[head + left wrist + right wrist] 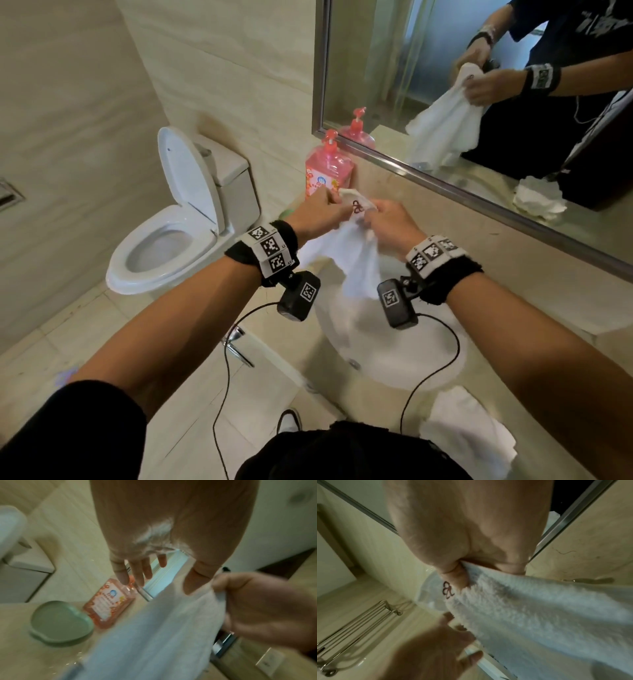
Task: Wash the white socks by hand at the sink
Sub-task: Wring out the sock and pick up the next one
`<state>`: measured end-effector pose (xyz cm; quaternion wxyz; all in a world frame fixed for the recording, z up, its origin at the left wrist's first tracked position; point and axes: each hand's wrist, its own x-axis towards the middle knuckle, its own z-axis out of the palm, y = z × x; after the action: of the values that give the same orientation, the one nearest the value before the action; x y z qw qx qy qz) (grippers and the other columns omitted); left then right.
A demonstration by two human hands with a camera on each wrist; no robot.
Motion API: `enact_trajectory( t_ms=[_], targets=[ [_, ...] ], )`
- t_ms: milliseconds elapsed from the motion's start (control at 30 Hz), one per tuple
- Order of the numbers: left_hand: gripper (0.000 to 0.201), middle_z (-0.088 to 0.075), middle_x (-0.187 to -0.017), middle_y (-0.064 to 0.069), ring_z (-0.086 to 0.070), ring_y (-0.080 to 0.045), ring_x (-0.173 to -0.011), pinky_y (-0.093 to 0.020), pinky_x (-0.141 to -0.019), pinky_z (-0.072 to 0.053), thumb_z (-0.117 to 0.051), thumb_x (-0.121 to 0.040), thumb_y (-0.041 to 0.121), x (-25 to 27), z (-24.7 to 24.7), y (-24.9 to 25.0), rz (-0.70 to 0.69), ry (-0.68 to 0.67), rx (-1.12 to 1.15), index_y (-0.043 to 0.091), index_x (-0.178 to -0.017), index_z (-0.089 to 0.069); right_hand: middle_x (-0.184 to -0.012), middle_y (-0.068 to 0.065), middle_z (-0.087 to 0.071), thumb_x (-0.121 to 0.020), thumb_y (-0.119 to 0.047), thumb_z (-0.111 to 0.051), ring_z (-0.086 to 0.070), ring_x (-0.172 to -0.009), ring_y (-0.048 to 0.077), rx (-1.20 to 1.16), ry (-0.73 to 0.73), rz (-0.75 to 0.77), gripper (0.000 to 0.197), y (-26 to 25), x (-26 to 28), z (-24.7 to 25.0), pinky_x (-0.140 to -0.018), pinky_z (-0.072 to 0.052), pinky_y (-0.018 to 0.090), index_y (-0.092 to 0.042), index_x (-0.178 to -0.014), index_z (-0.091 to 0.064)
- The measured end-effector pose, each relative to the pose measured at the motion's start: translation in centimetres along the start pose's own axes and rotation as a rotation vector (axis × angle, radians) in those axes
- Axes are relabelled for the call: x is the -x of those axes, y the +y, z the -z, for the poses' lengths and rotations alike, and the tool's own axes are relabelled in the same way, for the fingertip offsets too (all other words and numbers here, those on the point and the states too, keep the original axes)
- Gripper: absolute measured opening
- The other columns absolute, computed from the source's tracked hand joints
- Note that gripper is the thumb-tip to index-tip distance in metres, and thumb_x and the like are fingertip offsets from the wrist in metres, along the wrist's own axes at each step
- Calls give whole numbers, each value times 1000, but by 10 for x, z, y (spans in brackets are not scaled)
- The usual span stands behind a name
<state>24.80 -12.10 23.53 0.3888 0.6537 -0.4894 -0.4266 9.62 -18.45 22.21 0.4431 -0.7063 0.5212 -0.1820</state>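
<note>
- A tiled bathroom: a beige stone tabletop (534, 308) runs under a framed mirror (445, 85), with a white sink (394, 359) set into it and a toilet (178, 236) with its lid raised off to the left.
- The white sock (352, 253) hangs in the air above the sink, held up at its top edge, where a small red embroidered mark shows; the rest drapes freely toward the basin.
- The left hand (320, 214) pinches the upper edge between thumb and one finger, its other fingers spread loose in the left wrist view.
- The right hand (390, 222) is clenched round a bunch of the same edge, thumb pressed into the fabric beside the red mark.
- A pink pump bottle (329, 171) stands at the back by the mirror, and a green soap dish (60, 623) sits just beside it.
- More white fabric (469, 438) lies on the tabletop near the front right of the sink.
- The cloth looks thick, fluffy and limp, so it should be light and will fold wherever unsupported; once soaked it will likely grow heavier and stretch.
- A two-handed hold near the edge suits spreading it; gathering the body would suit rubbing.
</note>
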Motion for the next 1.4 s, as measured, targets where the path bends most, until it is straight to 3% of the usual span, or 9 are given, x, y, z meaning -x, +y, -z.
enact_trajectory(
  t_ms=[133,267,433,700,867,967,1133,1333,1400],
  targets=[
    [48,-58,-123,-5,-57,-19,-109,-34,-95,-49,-67,-90,16,-10,3,-39,-27,-98,-156,13,-134,-46,-82,3,-65,-84,-14,-55,-62,-78,18,-86,-70,-39,11,-15,-5,13,-56,-51,21,-16,-82,-65],
    [22,-69,-91,7,-63,-4,-79,-24,-75,-48,-49,-102,33,-15,-5,-68,-43,-118,-79,22,-98,-68,-60,-7,-64,-92,-5,-51,-59,-46,0,-235,17,-9,21,-16,-8,23,-38,-39,11,-14,-76,-61],
    [40,-49,-66,4,-45,-19,-63,-31,-56,-32,-40,-104,35,-25,-5,-72,-94,233,-200,18,-68,-48,-74,-2,-70,-98,-19,-50,-65,-67,12,148,3,111,23,9,-10,40,-55,-48,27,-11,-90,-69],
    [21,-75,-79,9,-71,-10,-76,-23,-64,-59,-50,-100,33,-29,-34,-21,75,151,424,17,-95,-64,-81,-6,-71,-94,-50,-59,-67,-74,4,-140,110,182,30,24,-9,-5,-60,-51,15,-21,-91,-66],
    [26,-66,-89,-15,-62,-23,-81,-33,-78,-53,-44,-97,26,-33,-61,11,61,120,266,10,-82,-58,-85,3,-69,-103,-53,-37,-67,-83,19,-135,328,197,47,8,-29,-7,-74,-51,31,-17,-86,-64],
    [26,-67,-84,-8,-63,-13,-74,-20,-65,-53,-43,-99,26,-34,-57,13,66,216,255,10,-85,-57,-77,-11,-62,-104,-51,-35,-63,-73,-2,-103,251,281,36,20,-25,-16,-67,-48,11,-29,-84,-56],
    [20,-68,-107,-18,-65,-28,-93,-43,-94,-53,-52,-94,25,-29,-65,16,118,66,336,9,-98,-62,-82,-2,-62,-107,-44,-34,-60,-82,20,-51,200,203,41,33,-38,9,-66,-39,29,-18,-86,-59],
    [48,-72,-108,-17,-70,-29,-97,-39,-89,-57,-54,-97,49,-32,-25,15,105,-66,244,5,-104,-70,-81,-24,-64,-87,-46,-71,-60,-78,-6,107,-254,336,23,42,-32,48,-65,-42,10,-29,-95,-60],
    [49,-74,-106,-9,-71,-25,-99,-37,-91,-56,-72,-81,54,-32,-18,12,48,-117,48,11,-104,-71,-94,-22,-58,-91,-40,-69,-60,-91,7,371,-338,374,25,41,-32,61,-70,-40,15,-24,-108,-59]
  ],
)
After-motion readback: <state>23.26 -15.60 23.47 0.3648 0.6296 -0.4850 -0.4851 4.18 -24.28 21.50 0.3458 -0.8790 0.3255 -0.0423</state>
